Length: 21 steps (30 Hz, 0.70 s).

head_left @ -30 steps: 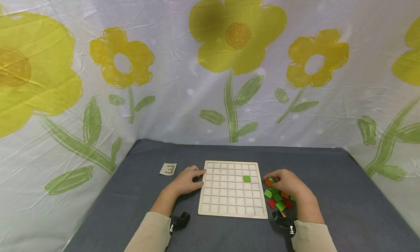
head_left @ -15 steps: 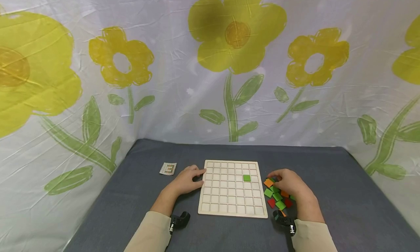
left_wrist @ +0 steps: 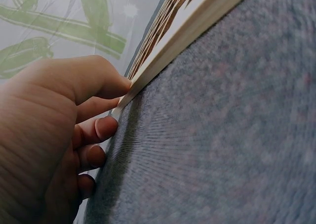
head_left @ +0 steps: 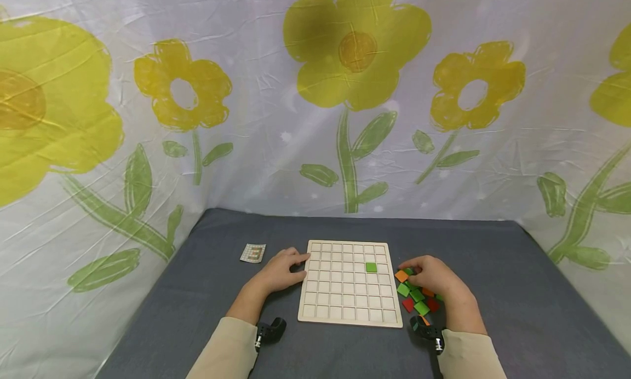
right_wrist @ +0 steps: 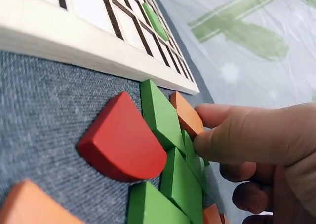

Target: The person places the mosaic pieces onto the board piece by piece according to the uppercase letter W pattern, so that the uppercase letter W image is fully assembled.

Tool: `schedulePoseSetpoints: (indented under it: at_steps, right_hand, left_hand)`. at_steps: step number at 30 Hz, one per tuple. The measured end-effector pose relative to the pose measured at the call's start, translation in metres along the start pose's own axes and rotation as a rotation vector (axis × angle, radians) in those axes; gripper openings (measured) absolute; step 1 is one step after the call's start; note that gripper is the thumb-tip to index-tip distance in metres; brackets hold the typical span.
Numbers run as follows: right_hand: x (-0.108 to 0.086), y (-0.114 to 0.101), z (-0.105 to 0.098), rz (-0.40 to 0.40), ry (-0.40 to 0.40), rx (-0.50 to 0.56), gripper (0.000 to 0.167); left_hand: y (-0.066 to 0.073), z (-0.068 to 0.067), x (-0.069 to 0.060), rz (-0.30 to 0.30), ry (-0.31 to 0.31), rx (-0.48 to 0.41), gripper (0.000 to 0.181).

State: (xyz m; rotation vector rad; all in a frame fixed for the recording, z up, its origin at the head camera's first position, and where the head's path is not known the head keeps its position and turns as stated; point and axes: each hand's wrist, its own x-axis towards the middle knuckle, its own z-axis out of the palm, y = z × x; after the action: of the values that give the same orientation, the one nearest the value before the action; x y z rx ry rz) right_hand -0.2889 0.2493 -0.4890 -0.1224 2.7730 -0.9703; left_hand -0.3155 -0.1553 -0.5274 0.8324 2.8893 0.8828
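A pale wooden grid board (head_left: pixel 342 324) lies flat on the table, with one green square tile (head_left: pixel 371 267) in a cell on its upper right. My left hand (head_left: pixel 277 270) rests at the board's left edge, thumb and index finger apart and both touching it. To the right of the board, my right hand (head_left: pixel 431 273) is over a pile of loose tiles. Its thumb and index finger pinch the edges of an orange tile (right_wrist: pixel 186 112). Around it lie several green tiles (right_wrist: pixel 160 112) and a red tile (right_wrist: pixel 126 142) with one rounded side. The right hand hides part of the pile.
A small printed card with a coloured grid pattern (head_left: pixel 253 253) lies left of the board. Dark grey cloth (head_left: pixel 325 351) covers the table. A white curtain with yellow flowers (head_left: pixel 266 149) hangs behind and at both sides.
The orange tile at my right fingertips has shifted slightly left and turned its face more into view. My right fingers have moved slightly with it. The left hand and board stay put.
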Motion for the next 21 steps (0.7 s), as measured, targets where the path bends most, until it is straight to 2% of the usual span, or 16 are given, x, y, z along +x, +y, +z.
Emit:
schedulePoseSetpoints:
  at_steps: [11,21]
  right_hand:
    - [-0.002,0.002,-0.011,-0.032,0.023,-0.038,0.034]
    - [-0.012,-0.019,-0.023,-0.119,0.083,-0.013,0.031]
  left_hand:
    - [-0.001,0.0,0.001,0.006,0.006,0.001,0.051]
    - [0.0,0.0,0.0,-0.011,0.0,0.0,0.051]
